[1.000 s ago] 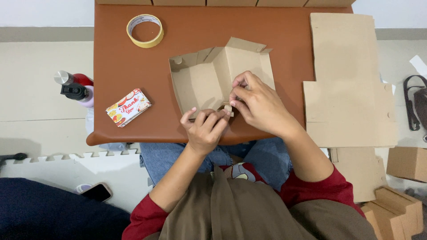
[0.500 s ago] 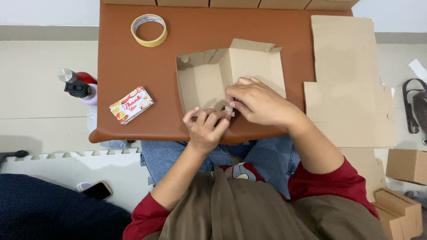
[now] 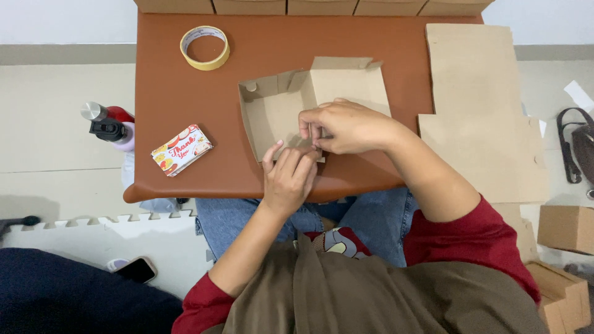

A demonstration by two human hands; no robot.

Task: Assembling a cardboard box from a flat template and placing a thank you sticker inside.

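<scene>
A half-folded brown cardboard box [image 3: 278, 111] lies open on the brown table [image 3: 185, 93], its lid panel [image 3: 349, 83] raised at the far right side. My left hand [image 3: 288, 179] pinches the box's near wall from the table's front edge. My right hand [image 3: 346, 127] reaches across from the right, fingers curled on the same near wall, fingertips touching those of the left hand. The fold itself is hidden under my fingers.
A roll of yellow tape [image 3: 205, 47] lies at the table's far left. A small printed card pack [image 3: 181, 149] sits near the front left. Flat cardboard sheets [image 3: 479, 117] overhang the right edge. Small folded boxes [image 3: 566, 229] stand on the floor right; a phone [image 3: 137, 269] lies lower left.
Both hands stay on the box's near wall. The right hand has settled lower over it, and the left fingers have closed up against the right fingertips.
</scene>
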